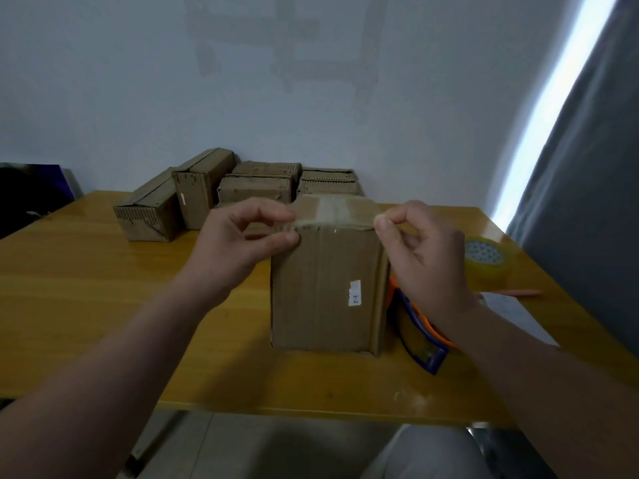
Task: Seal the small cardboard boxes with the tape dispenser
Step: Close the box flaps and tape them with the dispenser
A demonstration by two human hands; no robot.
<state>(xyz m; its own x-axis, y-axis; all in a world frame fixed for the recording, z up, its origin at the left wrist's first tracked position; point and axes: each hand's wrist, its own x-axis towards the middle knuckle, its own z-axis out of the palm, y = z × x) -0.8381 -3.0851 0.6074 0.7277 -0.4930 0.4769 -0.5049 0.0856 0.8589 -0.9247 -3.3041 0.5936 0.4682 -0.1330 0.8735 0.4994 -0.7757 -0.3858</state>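
A small cardboard box (pixel 325 292) stands upright in the middle of the yellow table (pixel 103 288), with a white label on its near face. A strip of clear tape (pixel 333 224) runs along its top near edge. My left hand (pixel 242 240) pinches the strip's left end at the box's top left corner. My right hand (pixel 422 250) pinches the right end at the top right corner. The orange and blue tape dispenser (pixel 420 337) lies on the table just right of the box, partly hidden behind my right wrist.
Several more cardboard boxes (pixel 207 191) are grouped at the back of the table by the wall. A spare roll of clear tape (pixel 484 261) sits at the right edge, with a pink pencil (pixel 518 292) and a paper sheet (pixel 518 316) nearer me. A grey curtain (pixel 587 202) hangs at right.
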